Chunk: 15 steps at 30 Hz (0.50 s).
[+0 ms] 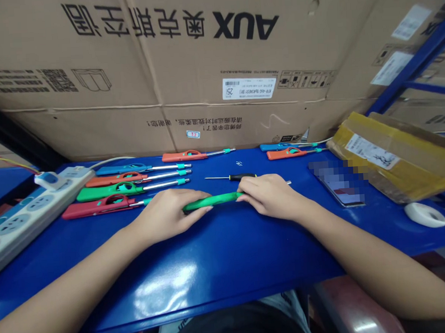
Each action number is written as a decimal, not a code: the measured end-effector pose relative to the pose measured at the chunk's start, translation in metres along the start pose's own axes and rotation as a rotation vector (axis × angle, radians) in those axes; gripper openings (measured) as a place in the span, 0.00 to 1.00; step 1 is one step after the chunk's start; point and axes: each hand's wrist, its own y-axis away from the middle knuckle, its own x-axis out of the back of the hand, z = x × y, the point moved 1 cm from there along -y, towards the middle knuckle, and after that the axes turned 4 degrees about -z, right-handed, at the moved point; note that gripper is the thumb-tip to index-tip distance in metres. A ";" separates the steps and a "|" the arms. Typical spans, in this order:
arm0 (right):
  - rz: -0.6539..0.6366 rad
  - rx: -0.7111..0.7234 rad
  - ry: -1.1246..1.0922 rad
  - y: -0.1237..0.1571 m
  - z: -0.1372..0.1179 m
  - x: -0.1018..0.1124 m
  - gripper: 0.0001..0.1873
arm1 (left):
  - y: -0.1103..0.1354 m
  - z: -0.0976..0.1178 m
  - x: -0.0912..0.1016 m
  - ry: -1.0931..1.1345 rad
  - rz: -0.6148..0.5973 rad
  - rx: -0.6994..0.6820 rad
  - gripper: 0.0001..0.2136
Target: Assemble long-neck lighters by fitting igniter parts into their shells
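Over the glossy blue tabletop (236, 266), the left hand (174, 212) and right hand (269, 198) grasp opposite ends of a long green plastic lighter handle (217, 201), fingers curled around it. This seems a two-handed handling step, calling next for steady, matched grips; a slim black-handled screwdriver (235, 177) lies just beyond.

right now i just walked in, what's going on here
A person holds a long green plastic piece at its two ends, the left hand on one and the right hand on the other, above a shiny blue work surface. Just beyond lies a black-handled screwdriver. Four long-nosed plastic lighters lie beyond the left hand.
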 end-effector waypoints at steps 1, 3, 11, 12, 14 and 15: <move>-0.004 0.003 0.022 -0.001 -0.002 -0.001 0.14 | 0.000 0.003 -0.001 -0.049 -0.029 0.016 0.13; 0.003 0.024 0.049 -0.002 -0.008 -0.004 0.14 | -0.001 0.012 -0.004 -0.139 -0.067 0.027 0.14; 0.040 0.141 0.081 -0.009 -0.037 -0.004 0.15 | -0.002 0.028 -0.021 -0.218 -0.118 0.019 0.13; 0.031 0.134 0.072 -0.009 -0.037 -0.001 0.15 | -0.002 0.027 -0.020 -0.220 -0.126 0.029 0.13; 0.023 0.120 0.047 -0.006 -0.032 0.006 0.15 | -0.002 0.023 -0.017 -0.241 -0.134 0.039 0.12; 0.021 0.096 0.036 -0.004 -0.027 0.010 0.15 | -0.002 0.021 -0.015 -0.256 -0.129 0.044 0.12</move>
